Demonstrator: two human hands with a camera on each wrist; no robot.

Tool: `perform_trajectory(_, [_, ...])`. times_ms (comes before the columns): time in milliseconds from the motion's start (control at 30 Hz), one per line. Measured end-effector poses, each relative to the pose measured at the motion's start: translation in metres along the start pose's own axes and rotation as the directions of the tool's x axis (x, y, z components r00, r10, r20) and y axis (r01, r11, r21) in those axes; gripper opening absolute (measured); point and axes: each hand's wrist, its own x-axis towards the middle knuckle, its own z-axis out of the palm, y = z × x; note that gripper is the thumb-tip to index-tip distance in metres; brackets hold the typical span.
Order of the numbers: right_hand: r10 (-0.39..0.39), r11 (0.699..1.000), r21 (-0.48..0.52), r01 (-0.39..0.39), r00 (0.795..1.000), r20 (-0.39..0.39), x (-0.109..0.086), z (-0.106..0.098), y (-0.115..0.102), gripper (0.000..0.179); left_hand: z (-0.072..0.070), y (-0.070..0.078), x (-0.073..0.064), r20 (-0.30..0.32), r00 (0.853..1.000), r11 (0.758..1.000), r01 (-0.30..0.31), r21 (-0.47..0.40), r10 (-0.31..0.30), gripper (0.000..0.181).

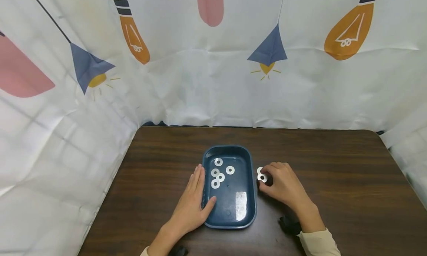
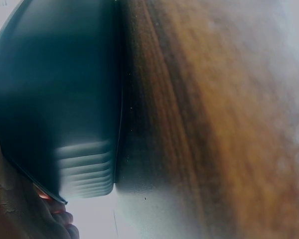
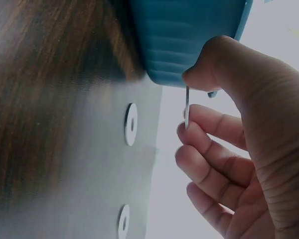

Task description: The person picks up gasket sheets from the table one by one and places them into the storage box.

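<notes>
A dark blue rectangular tray (image 1: 228,223) stands on the brown table, with several flat metal washers (image 1: 230,170) lying inside it, some overlapping. My left hand (image 1: 191,207) lies along the tray's left side with straight fingers, the thumb reaching over the rim. Just right of the tray, my right hand (image 1: 283,183) pinches one washer (image 3: 187,107) edgewise between thumb and fingertips, above the tabletop. Two more washers lie on the table near that hand in the right wrist view, one closer to the tray (image 3: 131,124) and another washer (image 3: 123,222) farther off.
The wood-grain table (image 1: 333,167) extends to both sides of the tray. Behind it hangs a white curtain (image 1: 207,89) printed with bulbs and lamps. A black strap-like piece (image 1: 288,225) sits by the right wrist.
</notes>
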Motion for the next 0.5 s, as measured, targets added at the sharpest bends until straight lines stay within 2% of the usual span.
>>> perform_trajectory(500, [0.010, 1.000, -0.026, -0.011, 0.999, -0.038, 0.001, -0.011, -0.008, 0.023, 0.001, -0.001, 0.002, 0.004, 1.000, 1.000, 0.009, 0.017, -0.009, 0.098])
